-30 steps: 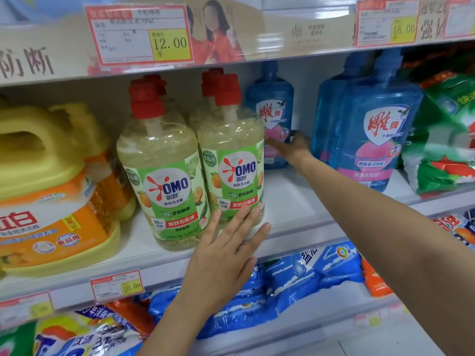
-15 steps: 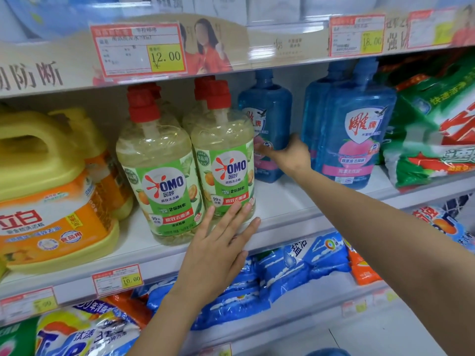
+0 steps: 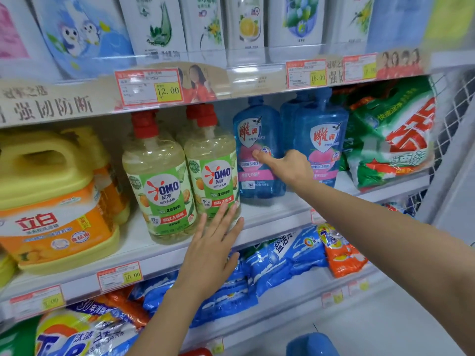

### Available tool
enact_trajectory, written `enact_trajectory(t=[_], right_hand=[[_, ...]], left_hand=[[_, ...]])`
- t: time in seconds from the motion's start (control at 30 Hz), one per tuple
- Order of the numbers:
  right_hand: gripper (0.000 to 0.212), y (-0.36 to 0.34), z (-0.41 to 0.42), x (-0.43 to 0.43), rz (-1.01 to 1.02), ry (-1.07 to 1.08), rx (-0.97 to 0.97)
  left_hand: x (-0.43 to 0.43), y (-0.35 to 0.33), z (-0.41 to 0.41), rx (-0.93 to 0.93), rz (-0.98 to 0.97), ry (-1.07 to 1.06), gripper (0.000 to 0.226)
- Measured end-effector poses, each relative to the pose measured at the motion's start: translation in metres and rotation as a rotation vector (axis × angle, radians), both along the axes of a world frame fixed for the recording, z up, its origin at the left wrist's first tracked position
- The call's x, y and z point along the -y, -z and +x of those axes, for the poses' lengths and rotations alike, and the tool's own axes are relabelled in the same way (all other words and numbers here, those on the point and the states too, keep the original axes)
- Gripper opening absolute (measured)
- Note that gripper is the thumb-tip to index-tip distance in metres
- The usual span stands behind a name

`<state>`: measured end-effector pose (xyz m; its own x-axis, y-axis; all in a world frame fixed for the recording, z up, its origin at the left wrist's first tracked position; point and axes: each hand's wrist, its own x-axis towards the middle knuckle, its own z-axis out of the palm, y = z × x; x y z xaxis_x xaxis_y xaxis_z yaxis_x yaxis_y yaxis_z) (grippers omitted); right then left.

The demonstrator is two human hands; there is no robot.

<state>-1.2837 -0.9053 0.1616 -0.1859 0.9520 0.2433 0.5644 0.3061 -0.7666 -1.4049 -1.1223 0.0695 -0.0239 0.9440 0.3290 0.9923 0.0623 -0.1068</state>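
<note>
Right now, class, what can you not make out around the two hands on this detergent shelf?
All head view.
Right hand: fingers hidden behind the blue detergent bottle it grips.
Rear OMO bottles: front OMO bottles hide all but red caps.
Lower-left price tag: blurred.
Blue object: cut by the bottom edge.

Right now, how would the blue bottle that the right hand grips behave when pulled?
The blue bottle looks full, so probably heavy. Standing tall, it may tip if the right hand pulls. Its smooth plastic might slip.
</note>
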Motion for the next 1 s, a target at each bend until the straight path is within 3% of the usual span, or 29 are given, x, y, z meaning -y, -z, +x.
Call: enact_trajectory(t=[0.13, 0.27, 0.33, 0.47, 0.67, 0.77, 0.93, 1.0], right_hand=[[0.080, -0.006, 0.017, 0.001, -0.047, -0.045, -0.051], [0.097, -0.002, 0.030, 0.009, -0.119, -0.119, -0.115], [0.097, -0.001, 0.035, 0.016, -0.127, -0.148, -0.159], [0.067, -0.013, 0.044, 0.033, -0.149, -0.207, -0.260], [0.071, 0.001, 0.075, 0.081, -0.216, -0.284, -0.329], [0.076, 0.021, 0.088, 0.112, -0.243, -0.266, -0.332], [0.062, 0.052, 0.115, 0.152, -0.230, -0.226, -0.246], [0.073, 0.058, 0.126, 0.162, -0.254, -0.293, -0.244]], left_hand=[[0.000, 0.000, 0.003, 0.013, 0.001, -0.001, 0.068], [-0.002, 0.002, 0.005, 0.110, 0.047, 0.011, 0.064], [-0.002, 0.000, 0.011, 0.277, 0.098, 0.051, 0.062], [0.000, -0.011, 0.031, 0.752, 0.216, 0.070, 0.067], [0.009, -0.039, 0.075, 1.650, 0.329, 0.064, 0.060], [0.020, -0.034, 0.096, 1.826, 0.268, 0.055, 0.066], [0.045, -0.007, 0.115, 2.015, 0.286, 0.032, 0.062], [0.054, 0.001, 0.120, 2.031, 0.288, 0.005, 0.058]])
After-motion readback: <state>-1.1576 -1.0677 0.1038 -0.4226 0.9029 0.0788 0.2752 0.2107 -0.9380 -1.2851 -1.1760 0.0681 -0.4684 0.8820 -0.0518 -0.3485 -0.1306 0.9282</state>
